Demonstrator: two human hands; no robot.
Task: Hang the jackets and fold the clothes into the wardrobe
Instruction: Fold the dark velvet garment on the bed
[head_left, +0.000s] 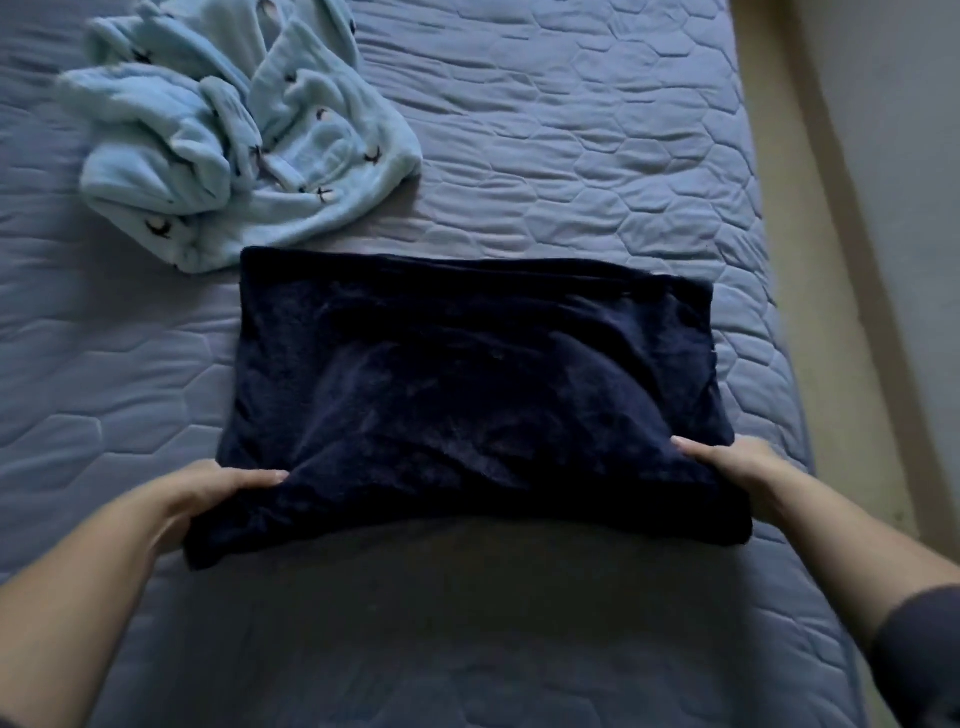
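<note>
A dark navy fleece garment (467, 374) lies folded into a wide rectangle on the blue quilted bed (571, 130). My left hand (218, 493) grips its near left corner, thumb on top and fingers tucked under the cloth. My right hand (727, 467) holds the near right corner the same way. The near edge is lifted slightly off the bed between both hands. A crumpled light blue fleece garment (234, 130) with small dark prints lies unfolded at the far left, just touching the navy one's far left corner.
The bed's right edge (779, 312) runs down the right side, with a pale floor strip (831, 208) and a wall beyond it. Bare quilt stretches to the far right and in front of me. No wardrobe is in view.
</note>
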